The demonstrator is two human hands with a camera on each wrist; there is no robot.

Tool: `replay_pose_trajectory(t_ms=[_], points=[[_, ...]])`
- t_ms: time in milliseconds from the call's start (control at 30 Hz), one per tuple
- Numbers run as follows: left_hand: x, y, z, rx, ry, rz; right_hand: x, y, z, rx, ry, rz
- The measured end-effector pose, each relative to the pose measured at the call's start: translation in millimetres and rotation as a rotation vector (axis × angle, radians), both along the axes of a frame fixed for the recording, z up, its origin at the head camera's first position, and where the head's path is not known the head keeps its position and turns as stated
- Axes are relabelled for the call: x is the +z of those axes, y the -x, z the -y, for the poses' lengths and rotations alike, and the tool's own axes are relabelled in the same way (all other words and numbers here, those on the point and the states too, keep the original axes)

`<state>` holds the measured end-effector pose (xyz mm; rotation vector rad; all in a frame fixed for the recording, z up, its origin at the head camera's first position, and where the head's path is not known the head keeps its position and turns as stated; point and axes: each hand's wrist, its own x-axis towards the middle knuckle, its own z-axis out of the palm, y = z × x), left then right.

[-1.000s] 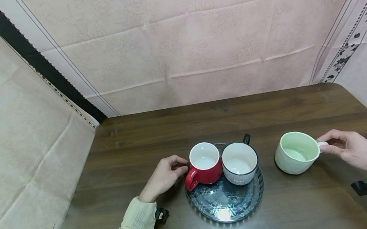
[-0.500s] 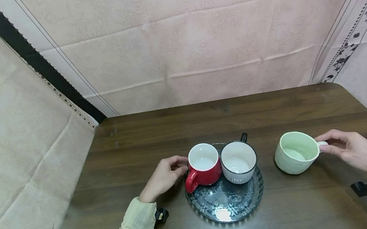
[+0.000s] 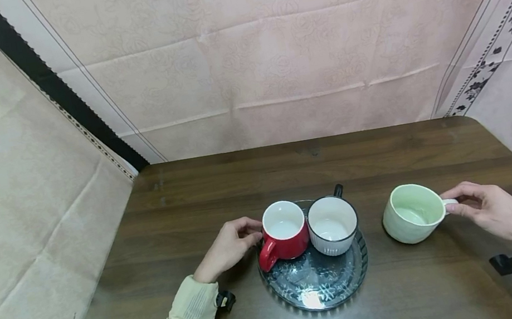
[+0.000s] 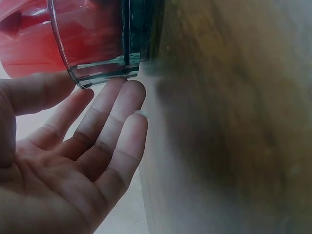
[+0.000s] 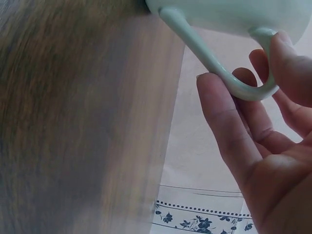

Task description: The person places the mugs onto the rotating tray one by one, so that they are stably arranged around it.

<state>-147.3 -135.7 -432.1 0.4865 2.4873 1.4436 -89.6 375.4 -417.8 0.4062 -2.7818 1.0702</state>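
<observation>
A round glass tray (image 3: 322,284) with a scalloped rim bears a red mug (image 3: 286,244) and a white mug (image 3: 333,245) with a black rim and black handle. At the tray's left edge, my left hand (image 3: 230,245) is close against the glass. Its fingers (image 4: 114,117) are only slightly bent in the left wrist view, with the fingertips and thumb at the tray's outer wall. My right hand (image 3: 495,210) pinches the handle of a pale green cup (image 3: 406,224), which stands upright on the table. In the right wrist view, its thumb and fingers surround the handle (image 5: 209,61).
The tray and cup are on a brown wooden table (image 3: 239,179), with a gap between them. Pale patterned cloth (image 3: 289,52) hangs behind and at both sides. A black wrist strap is on each arm.
The two mugs have turned slightly counterclockwise with the tray, the red one nearer me and the black handle shifting left and away. My hands and the green cup look still.
</observation>
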Motion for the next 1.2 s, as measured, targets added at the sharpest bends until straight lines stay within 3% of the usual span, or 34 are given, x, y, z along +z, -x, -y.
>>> replay_pose_trajectory(t_ms=[200, 433, 633, 1200], points=[[-1.0, 0.3, 0.8, 0.018, 0.023, -0.013, 0.8, 0.4, 1.8, 0.018, 0.009, -0.034], [-1.9, 1.6, 0.7, 0.020, 0.030, -0.019, 3.9, -0.6, 2.3, 0.000, -0.011, 0.048], [-2.1, 1.7, 0.6, 0.022, 0.017, -0.012, 5.3, -0.2, 2.2, -0.009, -0.033, 0.061], [-2.4, 1.4, 1.6, 0.015, 0.036, -0.008, 2.7, -1.4, 3.7, 0.002, -0.020, 0.011]])
